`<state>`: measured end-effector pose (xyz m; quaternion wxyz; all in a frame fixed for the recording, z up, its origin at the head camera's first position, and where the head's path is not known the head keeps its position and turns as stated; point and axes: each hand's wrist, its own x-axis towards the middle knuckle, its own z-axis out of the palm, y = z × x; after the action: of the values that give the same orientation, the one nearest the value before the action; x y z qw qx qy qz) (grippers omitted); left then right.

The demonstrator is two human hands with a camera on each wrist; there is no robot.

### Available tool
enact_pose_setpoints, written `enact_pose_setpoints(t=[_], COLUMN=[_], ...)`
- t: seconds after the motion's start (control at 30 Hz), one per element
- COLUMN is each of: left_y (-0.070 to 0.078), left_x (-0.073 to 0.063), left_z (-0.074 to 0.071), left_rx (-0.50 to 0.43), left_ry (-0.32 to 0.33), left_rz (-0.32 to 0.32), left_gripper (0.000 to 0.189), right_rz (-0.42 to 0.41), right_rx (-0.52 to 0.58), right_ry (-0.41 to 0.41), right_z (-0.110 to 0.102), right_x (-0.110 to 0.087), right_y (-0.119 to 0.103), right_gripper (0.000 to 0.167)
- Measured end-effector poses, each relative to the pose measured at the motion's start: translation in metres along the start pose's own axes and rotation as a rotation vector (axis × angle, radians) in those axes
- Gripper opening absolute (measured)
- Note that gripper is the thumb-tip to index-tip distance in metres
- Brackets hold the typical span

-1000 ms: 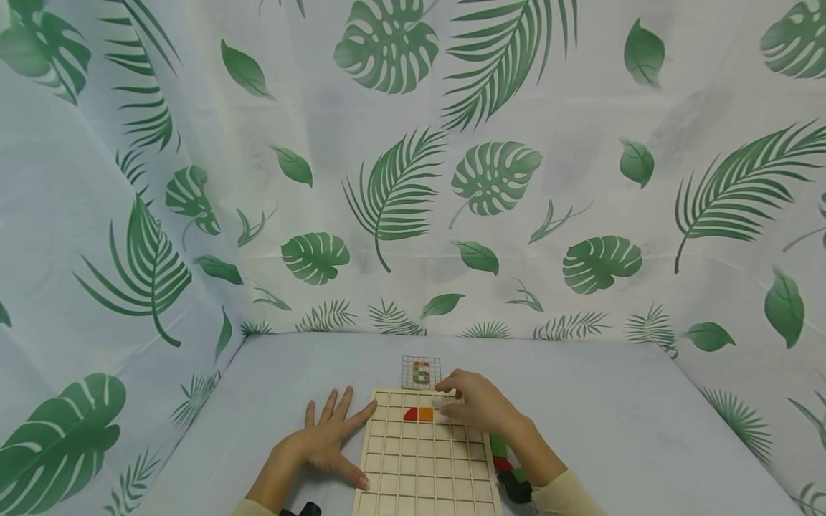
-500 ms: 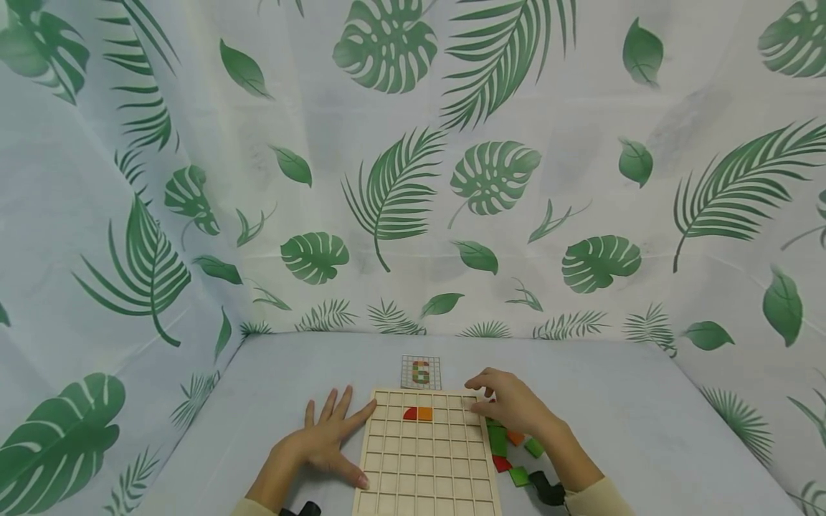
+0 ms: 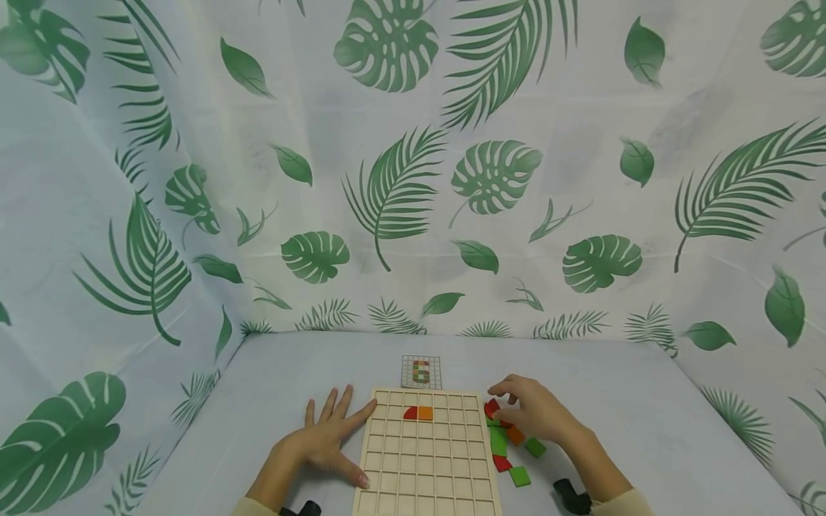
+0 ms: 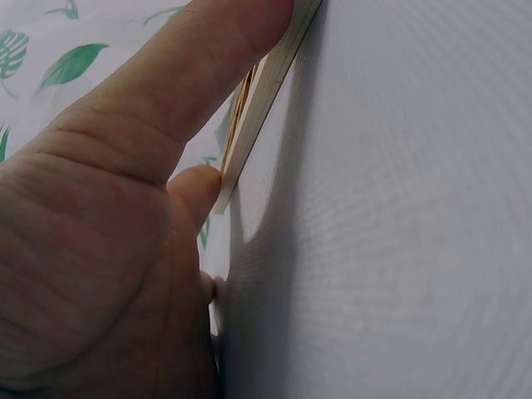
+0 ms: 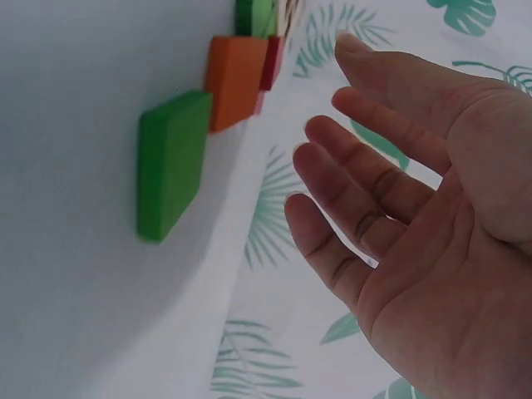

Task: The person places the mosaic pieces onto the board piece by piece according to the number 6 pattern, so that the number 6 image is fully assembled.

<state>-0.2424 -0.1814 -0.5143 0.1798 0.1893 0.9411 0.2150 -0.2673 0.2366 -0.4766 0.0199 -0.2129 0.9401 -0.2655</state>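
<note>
A pale wooden grid board (image 3: 426,466) lies on the table, with a red quarter-round tile (image 3: 411,413) and an orange square tile (image 3: 426,413) side by side in its second row. My left hand (image 3: 325,436) is spread flat at the board's left side, thumb and index fingertip touching its edge. Just off the far right corner, my right hand (image 3: 538,408) hovers over loose tiles, close to a red tile (image 3: 492,409). Its fingers are loosely bent with nothing between them in the right wrist view, where a green tile (image 5: 174,162) and an orange tile (image 5: 237,79) lie nearby.
Beyond the board lies a small gridded card (image 3: 421,372) printed with a coloured 6-like figure. More loose tiles, including a green square (image 3: 519,476) and a red piece (image 3: 501,464), lie along the board's right edge. A leaf-patterned curtain (image 3: 413,301) borders the table.
My right hand has moved right from over the board's upper squares to the loose tiles beside it, uncovering several of them. My left hand and the two placed tiles have stayed put.
</note>
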Motion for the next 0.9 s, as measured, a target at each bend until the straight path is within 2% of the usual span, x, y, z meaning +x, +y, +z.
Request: enact_pose_setpoints(t=[0.2, 0.53, 0.7, 0.9], left_y=[0.0, 0.002, 0.001, 0.002], left_x=[0.0, -0.002, -0.001, -0.001], left_z=[0.0, 0.0, 0.0, 0.0], left_rx=[-0.007, -0.016, -0.003, -0.003], left_ry=[0.001, 0.006, 0.004, 0.003], left_rz=[0.006, 0.003, -0.003, -0.005], left_gripper=[0.132, 0.132, 0.131, 0.131], right_rz=[0.046, -0.032, -0.04, 0.074], right_rx=[0.002, 0.067, 0.037, 0.023], right_ry=[-0.016, -0.13, -0.091, -0.041], right_z=[-0.002, -0.007, -0.006, 0.001], right_x=[-0.005, -0.015, -0.015, -0.012], right_y=[0.007, 0.011, 0.011, 0.013], right_gripper=[0.029, 0.028, 0.03, 0.026])
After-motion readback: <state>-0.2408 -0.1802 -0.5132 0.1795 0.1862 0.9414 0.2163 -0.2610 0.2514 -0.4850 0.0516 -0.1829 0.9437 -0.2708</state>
